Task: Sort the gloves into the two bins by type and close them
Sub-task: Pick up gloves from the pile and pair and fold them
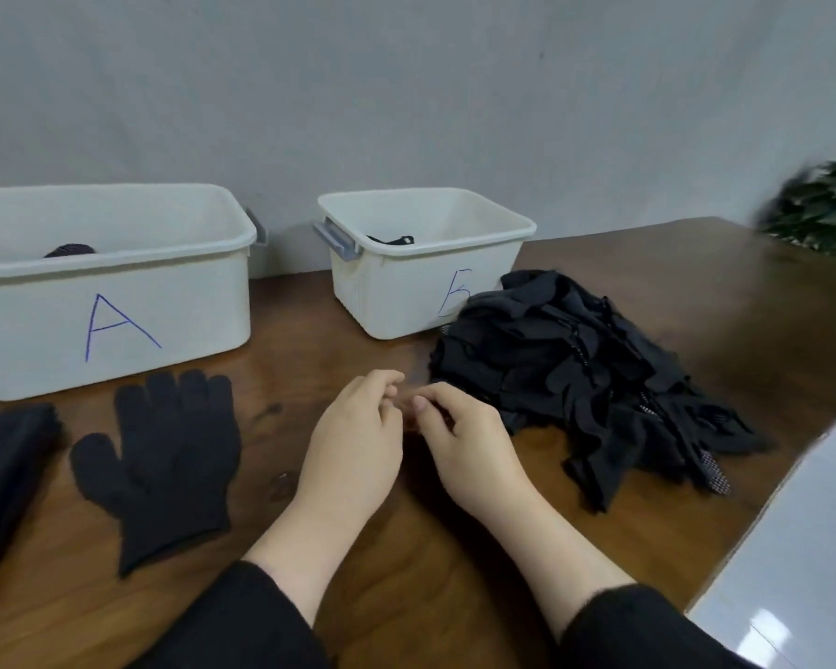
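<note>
On your far left lies a folded black glove point(6, 470), then a knit glove point(165, 456) flat before bin A point(117, 301). Your left hand point(353, 441) and right hand point(469, 441) meet at centre, fingers loosely curled, holding nothing. Take that knit glove next; match its weave against the one already inside. Bin B point(416, 268) and the thin-glove pile point(594, 379) wait rightward.

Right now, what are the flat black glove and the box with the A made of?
The flat black glove looks like knitted yarn: fuzzy, matte, ribbed cuff. The box marked A looks like smooth, off-white plastic with a moulded, rolled rim and a faint sheen, though I can't be certain.
</note>
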{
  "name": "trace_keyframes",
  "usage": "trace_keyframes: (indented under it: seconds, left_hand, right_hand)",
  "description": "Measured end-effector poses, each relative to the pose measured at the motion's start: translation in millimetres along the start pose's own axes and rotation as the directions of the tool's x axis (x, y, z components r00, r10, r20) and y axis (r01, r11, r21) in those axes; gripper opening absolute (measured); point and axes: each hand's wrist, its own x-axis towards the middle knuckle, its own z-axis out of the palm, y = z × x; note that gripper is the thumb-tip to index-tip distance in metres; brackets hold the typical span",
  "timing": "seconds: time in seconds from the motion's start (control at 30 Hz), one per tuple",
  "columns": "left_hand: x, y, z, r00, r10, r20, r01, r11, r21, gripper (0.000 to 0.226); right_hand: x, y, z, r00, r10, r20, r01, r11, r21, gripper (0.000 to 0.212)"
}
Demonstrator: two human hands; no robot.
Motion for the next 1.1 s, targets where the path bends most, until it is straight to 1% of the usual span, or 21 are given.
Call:
trace_keyframes:
  seconds: [0.1,0.17,0.3,0.4,0.47,0.5,0.53,0.6,0.67,0.77,0.8,0.83,0.87,0.93,1.0,1.1]
  left_hand:
    - [3,-6,-3,1.000,-0.004,0.018,0.004,1.000,0.004,0.034]
    - [3,-8,-2,1.000,0.003,0.020,-0.003,1.000,0.002,0.034]
    - [0,-5,2,0.995,0.083,0.059,-0.084,0.996,0.025,0.034]
    - [-4,-2,3,0.983,0.145,0.113,-0.152,0.987,0.054,0.034]
    - [-6,0,3,0.972,0.189,0.142,-0.197,0.979,0.048,0.033]
    - [-7,2,3,0.966,0.202,0.160,-0.211,0.977,0.043,0.032]
    - [-9,3,3,0.961,0.212,0.178,-0.223,0.974,0.043,0.032]
    - [-12,5,4,0.949,0.233,0.211,-0.249,0.967,0.056,0.033]
    - [-14,8,5,0.940,0.249,0.233,-0.272,0.959,0.075,0.033]
    - [-15,9,6,0.933,0.263,0.246,-0.293,0.952,0.094,0.033]
    - [-16,9,6,0.931,0.264,0.251,-0.295,0.950,0.099,0.033]
    - [-16,9,5,0.931,0.263,0.253,-0.295,0.950,0.100,0.033]
    - [-16,8,5,0.931,0.262,0.254,-0.295,0.950,0.099,0.033]
    - [-17,8,4,0.931,0.266,0.252,-0.297,0.950,0.095,0.033]
    - [-19,7,2,0.931,0.272,0.244,-0.300,0.950,0.086,0.032]
    - [-21,7,1,0.929,0.286,0.233,-0.312,0.947,0.080,0.033]
  right_hand:
    - [-2,1,-1,0.994,0.061,-0.090,-0.054,0.995,0.083,0.020]
    - [-4,1,-3,0.989,0.056,-0.136,-0.043,0.994,0.097,0.019]
    - [-5,1,-16,0.984,0.020,-0.177,-0.002,0.995,0.104,0.014]
    - [-8,1,-44,0.982,-0.046,-0.185,0.043,0.999,-0.024,0.012]
    - [-10,5,-70,0.979,-0.098,-0.181,0.070,0.985,-0.157,0.011]
    - [-11,8,-84,0.981,-0.115,-0.157,0.075,0.968,-0.239,0.012]
    - [-12,12,-98,0.987,-0.114,-0.112,0.072,0.941,-0.331,0.014]
    - [-15,19,-127,0.998,-0.061,-0.013,0.046,0.852,-0.522,0.022]
    - [-23,23,-149,1.000,0.010,0.022,0.007,0.738,-0.675,0.035]
    - [-37,31,-154,0.982,0.180,0.058,-0.057,0.575,-0.816,0.054]
    - [-41,34,-151,0.966,0.248,0.072,-0.074,0.532,-0.843,0.059]
    - [-44,37,-147,0.955,0.288,0.076,-0.089,0.518,-0.851,0.058]
    - [-46,41,-144,0.953,0.294,0.068,-0.104,0.530,-0.842,0.052]
    - [-49,44,-141,0.964,0.262,0.038,-0.129,0.588,-0.798,0.035]
    - [-49,43,-141,0.967,0.254,0.021,-0.151,0.638,-0.755,0.026]
    - [-51,25,-149,0.971,0.223,-0.089,-0.231,0.761,-0.607,0.009]
